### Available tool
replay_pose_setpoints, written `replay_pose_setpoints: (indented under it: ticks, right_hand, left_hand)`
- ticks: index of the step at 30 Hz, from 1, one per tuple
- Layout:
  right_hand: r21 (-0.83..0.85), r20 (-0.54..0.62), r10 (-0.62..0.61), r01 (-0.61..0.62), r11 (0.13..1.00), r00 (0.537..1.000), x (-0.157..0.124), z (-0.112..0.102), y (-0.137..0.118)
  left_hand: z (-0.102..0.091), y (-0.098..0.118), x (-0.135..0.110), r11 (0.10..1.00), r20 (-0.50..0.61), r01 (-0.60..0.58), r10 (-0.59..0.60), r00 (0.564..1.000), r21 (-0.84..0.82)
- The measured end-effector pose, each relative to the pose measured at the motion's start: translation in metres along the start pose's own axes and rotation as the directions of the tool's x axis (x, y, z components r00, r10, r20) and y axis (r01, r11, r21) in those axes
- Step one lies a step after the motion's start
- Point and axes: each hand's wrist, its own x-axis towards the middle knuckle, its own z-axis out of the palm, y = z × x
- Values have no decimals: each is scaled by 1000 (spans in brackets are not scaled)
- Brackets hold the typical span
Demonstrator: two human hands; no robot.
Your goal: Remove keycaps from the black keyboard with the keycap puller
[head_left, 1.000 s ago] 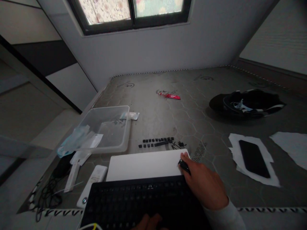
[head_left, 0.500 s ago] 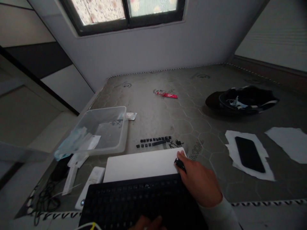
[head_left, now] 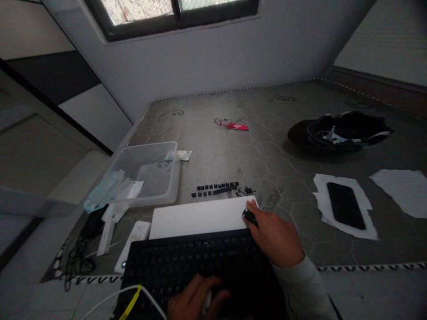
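Note:
A black keyboard lies in front of me, with a white flat slab just behind it. My right hand rests at the slab's right end, its fingers closed around a small black object whose kind I cannot make out. Low over the keys is my left hand, fingers curled about a small whitish object, mostly hidden. Beyond the slab, loose black keycaps stand in rows, a long bar-shaped one among them. A white cable with a yellow tie loops beside my left hand.
A clear plastic bin with wrappers stands left, near a white box-like device and tangled black cables. To the right are a black phone on white paper and a dark cap. A red packet lies farther back.
My left hand has come further into view over the keyboard, showing the whitish object. The whole view has tilted down slightly. My right hand keeps its place on the slab.

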Motion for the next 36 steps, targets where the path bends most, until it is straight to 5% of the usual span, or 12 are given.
replay_pose_setpoints:
  ticks: [6,27,33,36]
  right_hand:
    - [-51,63,18,-14,999,998,0,-4,0]
    - [-56,46,28,-25,998,999,-4,-4,2]
    - [216,-149,-20,53,975,989,-12,1,4]
    - [450,-337,-25,184,874,941,-22,5,-2]
  left_hand:
    - [-12,6,3,999,65,20,-17,998,-44]
    - [-27,-3,-12,996,-56,32,-27,998,81]
    - [-25,-1,-14,993,-67,-25,33,997,115]
    - [-18,1,-18,993,-81,-30,39,996,111]
